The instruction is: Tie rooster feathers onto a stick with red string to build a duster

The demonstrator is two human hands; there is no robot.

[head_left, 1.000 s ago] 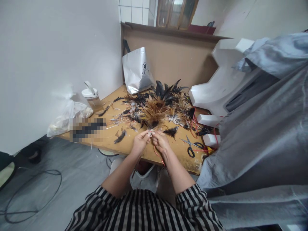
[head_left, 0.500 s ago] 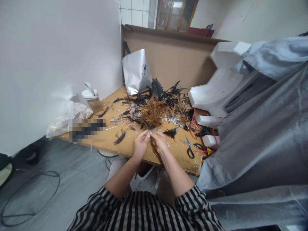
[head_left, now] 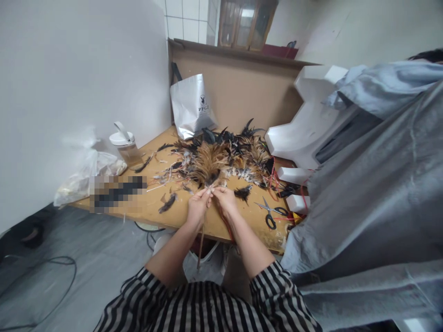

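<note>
At the centre of the frame, above the near edge of the tan wooden tabletop (head_left: 180, 216), the left hand (head_left: 198, 206) and the right hand (head_left: 224, 201) met fingertip to fingertip, both pinched shut on the quill end of a fanned bundle of ginger-brown feathers (head_left: 209, 162). The bundle spread away from the fingers toward the upper middle of the frame, lying against a loose heap of black and brown feathers (head_left: 238, 143). A thin red cord (head_left: 224, 221) ran down from the right hand past the table edge, and a slender brown stick (head_left: 200, 244) hung below the left hand — whether it was fixed to the bundle could not be told.

The step in hand appeared to be the binding of the quills — the cord being drawn round them at the pinch. The next move would seem to call for a steady grip from one hand while the other carried the cord round without letting the fan slip. Black-handled steel scissors (head_left: 272, 213) lay to the right of centre, near the right hand.
</note>
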